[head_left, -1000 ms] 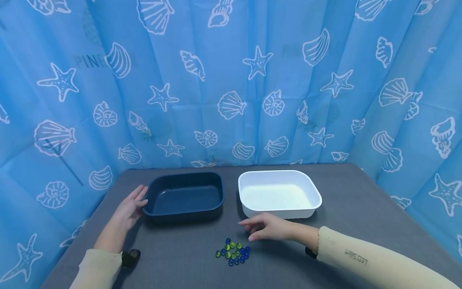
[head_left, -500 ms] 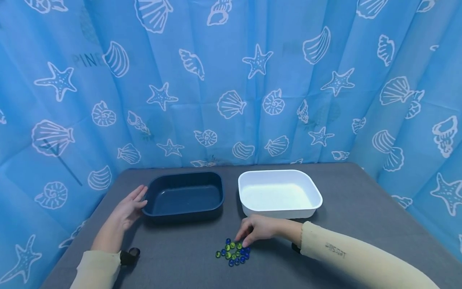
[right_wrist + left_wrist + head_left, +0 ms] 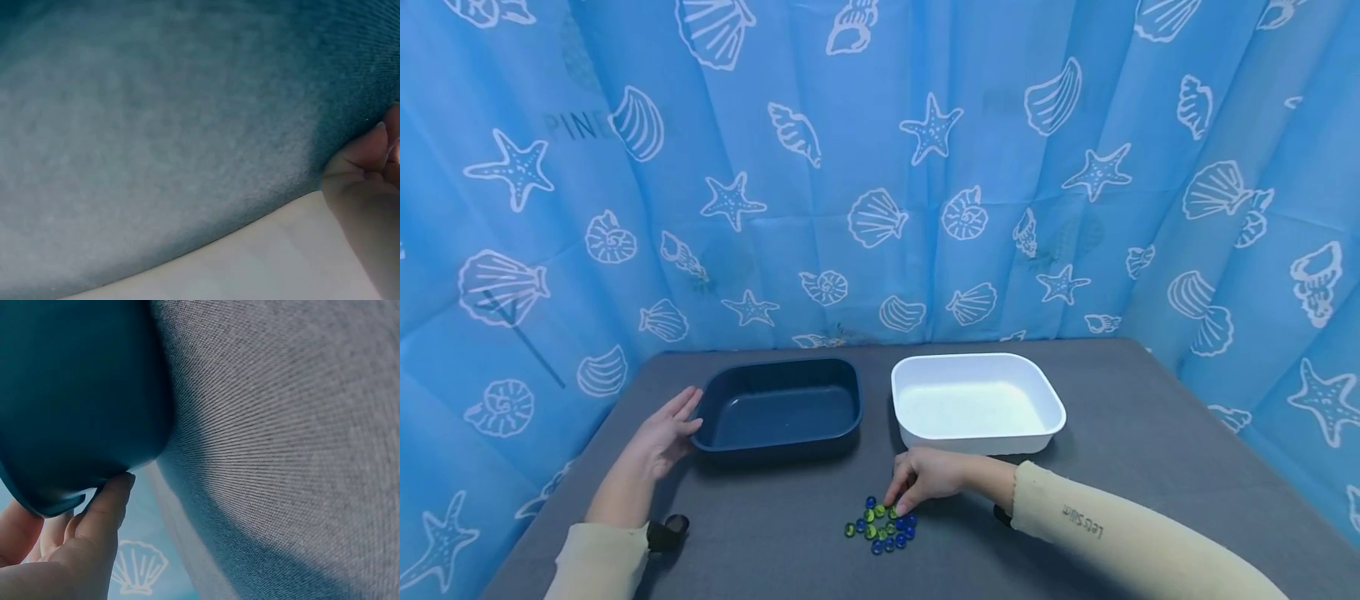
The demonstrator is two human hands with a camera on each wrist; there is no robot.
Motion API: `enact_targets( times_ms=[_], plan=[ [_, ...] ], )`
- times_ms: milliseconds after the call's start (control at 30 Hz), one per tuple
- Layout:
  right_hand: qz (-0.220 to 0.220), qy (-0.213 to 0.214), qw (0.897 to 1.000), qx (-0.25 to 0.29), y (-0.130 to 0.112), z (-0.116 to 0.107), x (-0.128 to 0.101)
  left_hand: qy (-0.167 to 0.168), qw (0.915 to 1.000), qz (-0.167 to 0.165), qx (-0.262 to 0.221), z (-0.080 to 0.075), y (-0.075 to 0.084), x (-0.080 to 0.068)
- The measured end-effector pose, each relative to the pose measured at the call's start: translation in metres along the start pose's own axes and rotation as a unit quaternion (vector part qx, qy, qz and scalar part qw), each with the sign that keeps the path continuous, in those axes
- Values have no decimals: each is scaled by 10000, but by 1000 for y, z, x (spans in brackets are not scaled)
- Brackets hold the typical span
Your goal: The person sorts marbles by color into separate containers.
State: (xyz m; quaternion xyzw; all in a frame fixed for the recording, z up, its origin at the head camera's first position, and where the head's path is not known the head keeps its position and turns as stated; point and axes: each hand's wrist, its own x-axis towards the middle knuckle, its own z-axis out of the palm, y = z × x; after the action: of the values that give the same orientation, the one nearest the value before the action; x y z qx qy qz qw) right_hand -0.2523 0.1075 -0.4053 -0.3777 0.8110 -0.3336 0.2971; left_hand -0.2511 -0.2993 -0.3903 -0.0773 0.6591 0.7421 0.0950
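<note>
A loose cluster of yellow-green and blue glass marbles (image 3: pixel 877 547) lies on the grey cloth. My right hand (image 3: pixel 932 475) reaches down to its back right side, thumb and index finger pinching a yellow-green marble (image 3: pixel 892 512). In the right wrist view only part of that hand (image 3: pixel 369 156) shows, and the marbles are out of sight. At the left end of the dark blue tray (image 3: pixel 778 451), my left hand (image 3: pixel 658 437) rests with extended fingers against the side. Up close, fingertips (image 3: pixel 119 487) touch the outer wall of the tray (image 3: pixel 87 394) just below its rim.
A white tray (image 3: pixel 981 444) stands right of the dark blue one, behind my right hand. Grey cloth (image 3: pixel 760 533) covers the table. A blue curtain (image 3: pixel 820 192) with white shell prints hangs around the back and sides.
My right hand has come left and down to the marbles, and its thumb and index finger have drawn together around a yellow-green one. The left hand stays at the dark blue tray.
</note>
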Motion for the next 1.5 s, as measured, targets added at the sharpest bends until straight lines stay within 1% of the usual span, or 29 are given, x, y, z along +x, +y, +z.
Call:
enact_targets(
  times_ms=[167,533,700,867,967,1133,1300,1500],
  plan=[
    [108,62,9999,20,-2,1,1,-94,9999,49,-1,-1,0,0],
    [161,79,9998,19,-3,2,1,3,9999,-80,-67,0,1,-4],
    [257,115,9995,118,-4,1,1,-7,9999,-101,8,0,0,-6],
    [331,185,9984,422,-5,1,0,41,9998,-151,114,2,0,-9],
    [336,300,9967,676,-6,1,-2,91,9998,-146,81,3,-1,-10],
    [413,542,9924,1023,-11,-1,-5,77,9999,-74,57,3,-2,-10],
    [397,730,9914,1011,-18,-3,-6,134,9999,-89,31,4,-3,-10],
    [506,1162,9860,1085,-28,-10,-5,136,9999,-45,45,5,-4,-10]
  ],
)
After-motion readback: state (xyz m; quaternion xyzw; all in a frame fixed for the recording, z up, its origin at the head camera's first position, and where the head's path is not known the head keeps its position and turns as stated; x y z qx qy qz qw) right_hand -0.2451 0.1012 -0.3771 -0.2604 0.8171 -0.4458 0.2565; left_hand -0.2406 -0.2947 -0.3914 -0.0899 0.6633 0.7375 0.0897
